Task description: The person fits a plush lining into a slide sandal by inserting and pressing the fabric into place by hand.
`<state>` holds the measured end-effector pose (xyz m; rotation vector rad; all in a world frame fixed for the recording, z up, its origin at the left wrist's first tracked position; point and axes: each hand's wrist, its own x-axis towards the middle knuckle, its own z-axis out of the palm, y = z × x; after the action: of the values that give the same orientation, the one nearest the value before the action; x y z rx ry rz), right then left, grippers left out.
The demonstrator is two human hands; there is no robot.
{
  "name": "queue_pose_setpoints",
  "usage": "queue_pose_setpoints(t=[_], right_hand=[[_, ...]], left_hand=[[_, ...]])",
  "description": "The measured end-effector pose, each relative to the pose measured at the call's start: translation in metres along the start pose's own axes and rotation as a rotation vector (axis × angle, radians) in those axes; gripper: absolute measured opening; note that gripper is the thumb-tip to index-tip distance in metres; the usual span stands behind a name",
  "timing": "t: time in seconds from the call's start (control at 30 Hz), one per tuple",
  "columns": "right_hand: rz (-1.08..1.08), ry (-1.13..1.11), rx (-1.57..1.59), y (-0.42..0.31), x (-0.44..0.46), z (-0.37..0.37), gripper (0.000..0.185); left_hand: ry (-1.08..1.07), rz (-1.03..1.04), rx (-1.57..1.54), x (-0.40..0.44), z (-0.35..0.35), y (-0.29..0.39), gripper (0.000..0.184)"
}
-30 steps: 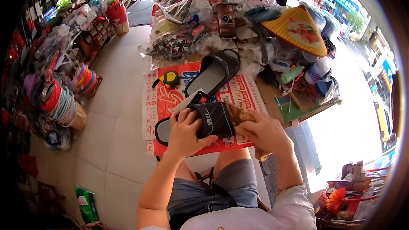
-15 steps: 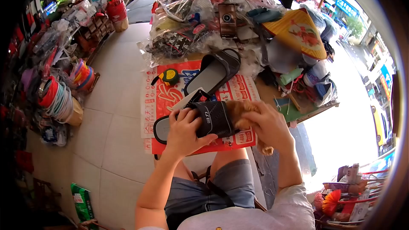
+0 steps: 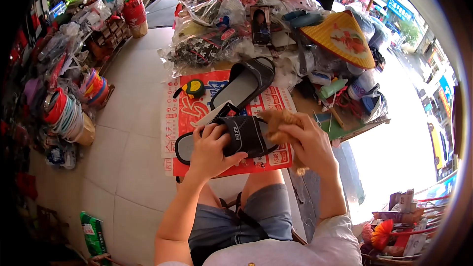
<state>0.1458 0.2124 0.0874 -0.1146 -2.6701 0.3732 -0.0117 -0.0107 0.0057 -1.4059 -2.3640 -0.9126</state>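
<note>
A black slide slipper (image 3: 241,137) with a grey footbed lies sideways in front of me on a red and white printed bag (image 3: 192,125). My left hand (image 3: 211,151) is closed on it, fingers curled over the strap's left edge and thumb along the near side. Bunched in my closed right hand (image 3: 313,143) is a brown cloth (image 3: 282,124), which touches the slipper's right end. The matching slipper (image 3: 241,86) rests farther back at a slant. Between the two slippers sticks up a white tag (image 3: 216,113). A yellow and black tape measure (image 3: 193,88) sits left of the far slipper.
Plastic-wrapped goods (image 3: 212,34) pile up at the back, with a phone (image 3: 260,24) propped against them. A yellow conical hat (image 3: 342,39) and a green bottle (image 3: 333,88) are on the right. Buckets and bundled goods (image 3: 69,116) line the left side. A street shows at right.
My right hand and the cloth have shifted slightly, uncovering more of the slipper's right end. The phone screen shows a different picture. My left hand stays on the slipper.
</note>
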Motion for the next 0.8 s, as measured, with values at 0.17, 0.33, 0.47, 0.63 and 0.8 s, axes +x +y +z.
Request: queue_pose_setpoints(t=[0.17,0.33,0.47,0.63,0.8], right_hand=[[0.044,-0.061,-0.181,0.002,0.003,0.055,0.029],[0.056,-0.152,-0.018,-0.004,-0.020,0.035,0.029],[0.027,-0.038,-0.032,0.005,-0.027,0.053,0.034],[0.048,-0.033,-0.008,0.001,-0.026,0.053,0.035],[0.063,-0.023,0.016,0.002,-0.028,0.054,0.035]], left_hand=[[0.020,-0.009,0.008,0.001,-0.002,-0.004,0.063],[-0.108,-0.397,-0.953,0.002,-0.008,-0.039,0.029],[0.140,-0.449,-0.577,0.040,-0.012,-0.051,0.015],[-0.124,-0.296,-0.304,0.085,0.006,-0.084,0.037],[-0.266,-0.240,-0.055,0.109,0.007,-0.072,0.051]])
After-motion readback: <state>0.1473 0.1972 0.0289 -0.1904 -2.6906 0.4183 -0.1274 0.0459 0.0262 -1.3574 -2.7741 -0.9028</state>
